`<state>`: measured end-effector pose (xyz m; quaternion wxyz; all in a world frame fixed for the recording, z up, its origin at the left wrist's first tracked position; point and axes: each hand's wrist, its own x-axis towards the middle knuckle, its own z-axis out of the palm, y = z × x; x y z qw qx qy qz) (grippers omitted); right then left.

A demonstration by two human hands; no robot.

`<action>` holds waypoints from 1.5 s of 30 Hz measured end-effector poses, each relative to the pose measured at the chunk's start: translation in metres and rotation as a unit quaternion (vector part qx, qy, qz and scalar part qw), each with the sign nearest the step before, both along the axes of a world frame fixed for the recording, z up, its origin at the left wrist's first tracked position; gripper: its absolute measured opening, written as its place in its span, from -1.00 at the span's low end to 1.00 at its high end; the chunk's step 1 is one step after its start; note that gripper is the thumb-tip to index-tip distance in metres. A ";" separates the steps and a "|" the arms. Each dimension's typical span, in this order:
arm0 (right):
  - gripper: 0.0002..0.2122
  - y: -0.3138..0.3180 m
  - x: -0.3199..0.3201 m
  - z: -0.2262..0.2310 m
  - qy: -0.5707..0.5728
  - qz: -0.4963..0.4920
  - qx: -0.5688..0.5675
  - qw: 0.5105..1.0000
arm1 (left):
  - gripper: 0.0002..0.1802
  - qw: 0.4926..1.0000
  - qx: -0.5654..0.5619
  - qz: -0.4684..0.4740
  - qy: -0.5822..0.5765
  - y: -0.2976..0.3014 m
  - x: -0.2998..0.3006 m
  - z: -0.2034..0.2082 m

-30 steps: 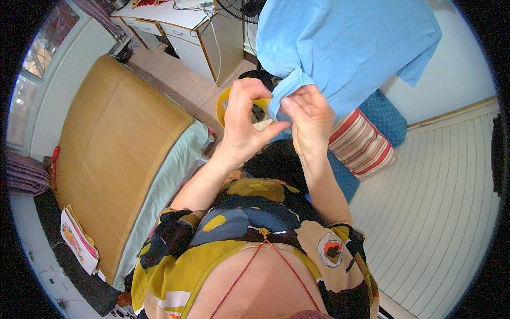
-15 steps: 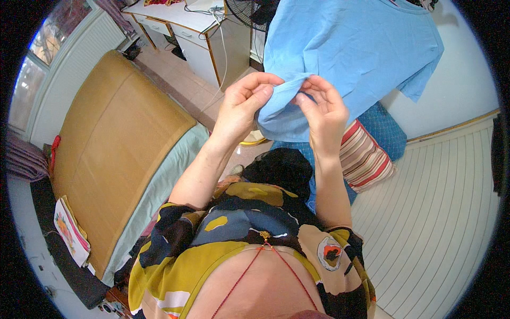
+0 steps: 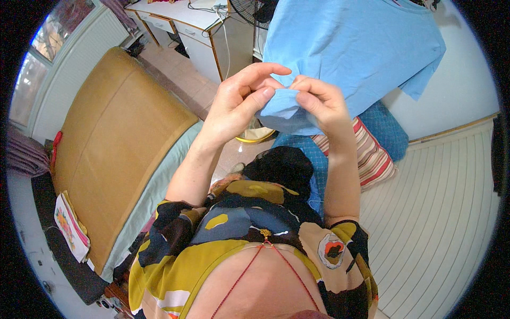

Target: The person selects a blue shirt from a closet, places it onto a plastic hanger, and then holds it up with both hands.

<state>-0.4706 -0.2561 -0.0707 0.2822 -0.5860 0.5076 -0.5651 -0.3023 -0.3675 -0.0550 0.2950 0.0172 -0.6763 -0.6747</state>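
A light blue short-sleeved shirt hangs spread out ahead of me, its neckline at the top right. The sleeve nearer me is drawn toward my hands, and its edge lies between them. My left hand pinches that edge with the thumb against bent fingers, while its index finger arches over the cloth. Just to the right, my right hand grips the same edge between thumb and curled fingers. A short stretch of cloth spans the thumbs. The sleeve's lower part sags beneath them.
On the left stands a bed with a tan mat. A white desk and a black fan are beyond it. Below the shirt lie a striped cushion and blue quilted fabric. A ribbed off-white surface fills the right.
My right hand has turned and come down on the sleeve edge, with its thumb now pressed on it. My left index finger has lifted and stretched over the cloth.
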 end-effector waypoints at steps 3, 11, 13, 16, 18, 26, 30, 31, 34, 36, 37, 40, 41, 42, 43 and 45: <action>-0.87 -0.001 0.006 0.008 -0.004 -0.022 -0.061 0.998 | -0.60 1.000 -0.005 -0.001 -0.012 -0.002 0.005 0.003; -0.91 0.006 0.010 0.030 0.086 -0.096 -0.076 0.989 | -0.54 1.000 -0.019 0.002 -0.024 -0.006 0.015 0.004; -0.90 0.007 0.009 0.030 0.070 -0.108 -0.074 0.989 | -0.56 0.999 -0.028 0.007 -0.046 -0.009 0.016 0.004; -0.90 0.009 0.008 0.027 0.024 -0.134 -0.065 0.988 | -0.58 0.998 -0.011 -0.002 -0.062 -0.012 0.020 0.006; -0.89 0.012 0.006 0.024 -0.003 -0.149 -0.056 0.987 | -0.58 0.999 0.001 -0.003 -0.052 -0.011 0.022 0.007; -0.87 0.012 0.005 0.019 -0.044 -0.135 -0.077 0.987 | -0.57 1.000 0.019 0.015 0.011 -0.008 0.024 0.009; -0.88 0.010 0.002 0.014 -0.029 -0.110 -0.082 0.990 | -0.56 1.000 0.016 0.023 0.006 -0.009 0.021 0.006; -0.88 0.010 0.003 0.015 -0.029 -0.116 -0.068 0.991 | -0.56 1.000 0.016 0.026 0.000 -0.009 0.020 0.006; -0.88 0.010 0.010 0.019 -0.033 -0.119 -0.034 0.992 | -0.59 0.999 -0.001 0.042 -0.027 -0.008 0.018 0.006; -0.87 0.008 0.011 0.019 -0.041 -0.102 -0.023 0.994 | -0.63 0.997 -0.023 0.044 -0.051 -0.008 0.017 0.007; -0.87 0.007 0.014 0.021 -0.049 -0.093 -0.014 0.994 | -0.66 0.996 -0.036 0.039 -0.067 -0.010 0.016 0.007; -0.87 0.004 0.019 0.027 -0.051 -0.067 0.005 0.996 | -0.75 0.996 -0.055 0.032 -0.057 -0.014 0.011 0.001; -0.87 0.003 0.018 0.028 -0.038 -0.059 0.005 0.998 | -0.78 0.997 -0.058 0.030 -0.044 -0.014 0.009 -0.002; -0.87 0.003 0.018 0.029 -0.026 -0.051 0.005 0.998 | -0.79 0.999 -0.025 0.026 -0.009 -0.012 0.007 -0.002; -0.87 0.003 0.020 0.030 -0.027 -0.046 0.005 0.999 | -0.80 0.999 0.009 0.024 0.026 -0.010 0.004 -0.002; -0.86 0.001 0.023 0.032 -0.029 -0.034 0.006 0.999 | -0.82 0.995 0.075 0.017 0.059 -0.009 0.003 -0.003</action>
